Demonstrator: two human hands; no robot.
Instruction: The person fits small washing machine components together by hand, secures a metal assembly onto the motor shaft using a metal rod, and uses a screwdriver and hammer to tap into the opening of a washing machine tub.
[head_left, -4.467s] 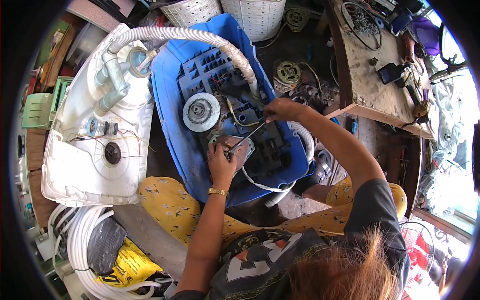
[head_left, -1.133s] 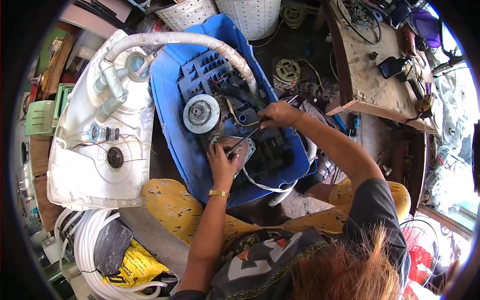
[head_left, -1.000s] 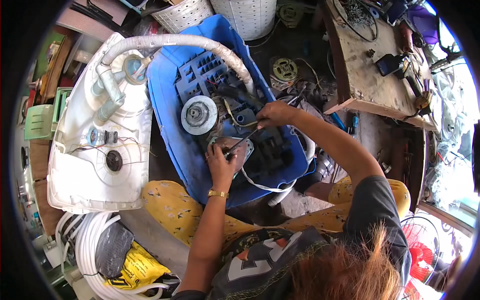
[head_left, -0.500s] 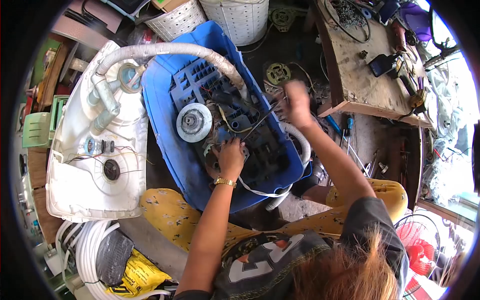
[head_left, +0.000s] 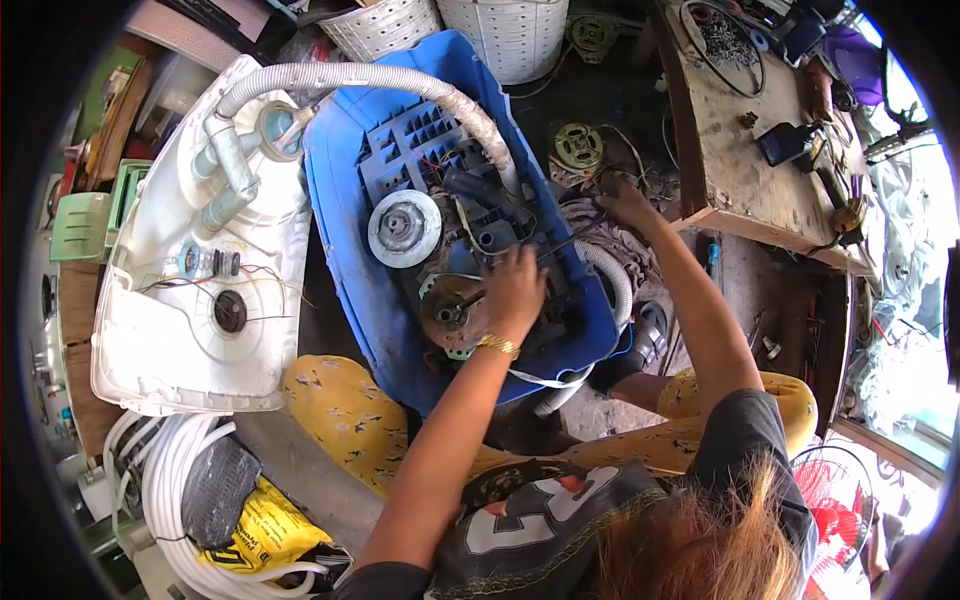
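A blue plastic washing-machine tub housing [head_left: 345, 290] lies tilted in front of me, its underside facing up. Inside it are a pale round pulley [head_left: 405, 228] and a rusty brown round motor [head_left: 447, 312]. My left hand [head_left: 517, 295], with a gold band at the wrist, is over the motor's right side, fingers bent over a long thin dark rod [head_left: 575, 240]. The rod's lower end is near the motor's centre. Beyond the housing's right rim, my right hand [head_left: 628, 205] is closed around the rod's other end; its fingertips are partly hidden.
A white plastic shell [head_left: 140, 300] with grey pipes stands left. A ribbed hose [head_left: 340, 75] arches over the housing. To the right is a wooden workbench [head_left: 735, 170] with tools. Coiled white tubing [head_left: 165, 490] lies lower left, a red fan [head_left: 835, 500] lower right.
My left hand has shifted right, uncovering the brown motor. My right hand, blurred before, has moved slightly right and down. The whole view has shifted a little.
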